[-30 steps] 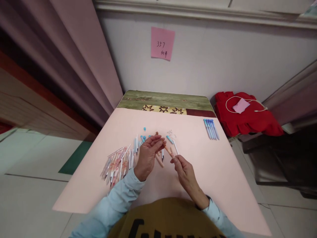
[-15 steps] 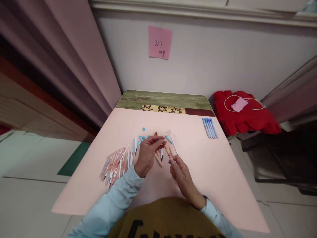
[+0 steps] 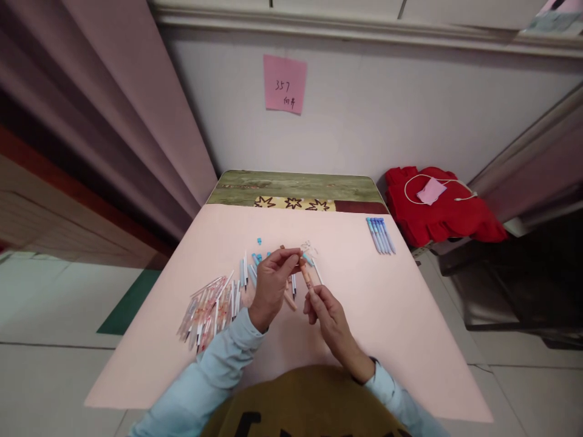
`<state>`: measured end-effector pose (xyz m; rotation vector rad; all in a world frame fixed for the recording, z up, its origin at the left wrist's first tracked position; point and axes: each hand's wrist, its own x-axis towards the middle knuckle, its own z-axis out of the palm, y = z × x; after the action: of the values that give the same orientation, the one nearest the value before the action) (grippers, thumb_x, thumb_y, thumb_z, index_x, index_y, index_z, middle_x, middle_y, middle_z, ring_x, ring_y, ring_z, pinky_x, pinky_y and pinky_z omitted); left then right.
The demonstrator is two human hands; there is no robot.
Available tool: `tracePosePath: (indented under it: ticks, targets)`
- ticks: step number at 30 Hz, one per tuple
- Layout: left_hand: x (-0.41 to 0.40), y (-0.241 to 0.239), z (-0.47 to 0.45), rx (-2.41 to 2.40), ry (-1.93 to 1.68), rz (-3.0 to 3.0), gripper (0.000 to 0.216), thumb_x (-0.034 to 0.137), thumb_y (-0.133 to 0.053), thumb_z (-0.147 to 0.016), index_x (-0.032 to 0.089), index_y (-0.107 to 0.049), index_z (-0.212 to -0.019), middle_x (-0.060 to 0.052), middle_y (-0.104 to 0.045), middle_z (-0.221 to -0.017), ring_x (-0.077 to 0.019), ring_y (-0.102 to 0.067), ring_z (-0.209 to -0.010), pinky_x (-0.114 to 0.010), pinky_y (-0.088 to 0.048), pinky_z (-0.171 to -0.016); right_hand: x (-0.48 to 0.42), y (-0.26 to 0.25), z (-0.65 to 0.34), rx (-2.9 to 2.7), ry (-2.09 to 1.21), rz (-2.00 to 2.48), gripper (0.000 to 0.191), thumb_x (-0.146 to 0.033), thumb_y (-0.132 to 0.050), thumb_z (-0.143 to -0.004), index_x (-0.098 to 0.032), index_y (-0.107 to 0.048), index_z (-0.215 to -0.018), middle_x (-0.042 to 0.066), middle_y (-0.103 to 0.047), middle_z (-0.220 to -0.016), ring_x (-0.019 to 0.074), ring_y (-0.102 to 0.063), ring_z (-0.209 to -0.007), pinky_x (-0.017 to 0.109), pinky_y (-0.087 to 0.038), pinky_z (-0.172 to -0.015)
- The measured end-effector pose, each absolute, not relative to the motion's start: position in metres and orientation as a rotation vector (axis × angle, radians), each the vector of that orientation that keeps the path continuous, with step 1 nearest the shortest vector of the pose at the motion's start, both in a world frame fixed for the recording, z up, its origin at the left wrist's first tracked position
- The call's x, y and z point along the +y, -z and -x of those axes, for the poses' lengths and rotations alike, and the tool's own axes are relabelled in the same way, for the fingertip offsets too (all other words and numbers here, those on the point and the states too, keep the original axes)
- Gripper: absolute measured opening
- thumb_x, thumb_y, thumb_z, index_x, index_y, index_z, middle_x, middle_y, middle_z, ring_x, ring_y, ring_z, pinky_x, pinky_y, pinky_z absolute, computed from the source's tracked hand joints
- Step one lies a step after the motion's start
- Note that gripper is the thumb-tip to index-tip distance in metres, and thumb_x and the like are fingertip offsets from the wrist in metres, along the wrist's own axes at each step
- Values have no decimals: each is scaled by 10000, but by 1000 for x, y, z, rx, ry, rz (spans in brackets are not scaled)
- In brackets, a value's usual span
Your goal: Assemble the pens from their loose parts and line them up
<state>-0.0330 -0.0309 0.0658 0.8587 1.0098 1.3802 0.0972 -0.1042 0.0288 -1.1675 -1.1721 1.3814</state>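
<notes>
Both my hands hold one orange pen [image 3: 306, 277] between them, tilted over the middle of the table. My left hand [image 3: 272, 280] pinches its upper end, where a small brown piece shows at the fingertips. Lower down, my right hand [image 3: 328, 309] is closed around the barrel. Behind my hands lie a blue pen part [image 3: 308, 259], a white refill [image 3: 317, 271] and a scatter of small pale pieces [image 3: 310, 247]. An orange barrel [image 3: 289, 301] rests just below my left hand, which partly hides other pen parts.
Left on the pink tabletop [image 3: 401, 340] lies a heap of clear and pinkish pen pieces [image 3: 207, 309] with white refills. A row of several blue pens [image 3: 381, 235] lies far right. A small blue piece [image 3: 259, 241] sits behind. Red cloth [image 3: 437, 212] is beyond the right edge.
The view has shifted slightly. My right-hand fingers have curled differently around the orange pen. Both hands still hold it in nearly the same place.
</notes>
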Motion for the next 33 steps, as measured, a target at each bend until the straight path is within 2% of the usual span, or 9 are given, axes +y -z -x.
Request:
tracePosePath:
  ticks: [6,10,13,16,21,23,25,28,33]
  targets:
    - [-29,-63,33,1049,-1374,-960,218,316,-760,-750,153,-715,-888,-58,-735,-877,-173,-702,-794,-312,-566,-768,-96,-12,-106,-1309,-1118,1292,296,-455,-597,-901,-195,-731,-946,72,-672,-950,188,-622,-860,262,-471,-682]
    - [-29,-64,32,1025,-1394,-922,279,293,-789,-722,164,-650,-926,-59,-743,-897,-177,-704,-816,-316,-569,-763,-95,-8,-109,-1313,-1009,1344,275,-428,-630,-883,-186,-700,-993,47,-694,-874,163,-619,-758,259,-484,-675]
    - [-29,-65,31,1030,-1373,-926,295,298,-789,-723,159,-630,-929,-64,-741,-891,-179,-706,-811,-326,-568,-775,-96,-8,-110,-1356,-894,1414,222,-406,-629,-888,-187,-654,-919,15,-671,-784,141,-590,-686,243,-463,-639]
    - [-28,-67,29,1041,-1362,-951,302,303,-784,-727,155,-624,-936,-70,-732,-911,-180,-704,-827,-343,-565,-809,-96,-6,-109,-1390,-807,1426,202,-389,-613,-899,-189,-645,-910,22,-672,-815,141,-595,-703,242,-463,-650]
    - [-31,-64,29,1105,-1385,-1044,484,302,-783,-725,193,-573,-1146,-105,-661,-1195,-171,-687,-894,-351,-565,-835,-90,-7,-116,-1349,-727,1430,222,-407,-606,-901,-191,-655,-908,25,-661,-817,136,-575,-684,240,-465,-641]
    - [-40,-57,32,1162,-1351,-1119,461,327,-745,-767,209,-564,-1174,-103,-634,-1242,-167,-680,-884,-340,-571,-804,-82,-9,-129,-1308,-684,1452,231,-414,-609,-896,-190,-664,-901,25,-662,-809,139,-578,-686,239,-463,-637]
    - [-55,-45,37,1227,-1222,-1242,351,350,-683,-825,206,-602,-1135,-79,-673,-1128,-159,-668,-836,-305,-568,-750,-69,-11,-149,-1254,-608,1496,249,-428,-613,-884,-189,-678,-901,26,-670,-804,149,-590,-700,245,-464,-647]
    - [-82,-20,43,1235,-990,-1458,200,357,-611,-876,185,-658,-966,-31,-681,-827,-150,-639,-697,-274,-545,-661,-43,-11,-188,-1183,-454,1646,293,-470,-617,-857,-193,-706,-893,21,-688,-781,162,-602,-696,257,-451,-656]
    - [-110,15,47,1159,-850,-1785,148,291,-560,-908,193,-671,-914,-33,-693,-819,-155,-649,-727,-261,-518,-678,0,-2,-242,-1168,-248,1982,297,-473,-600,-845,-219,-744,-895,15,-714,-769,175,-610,-682,263,-383,-625]
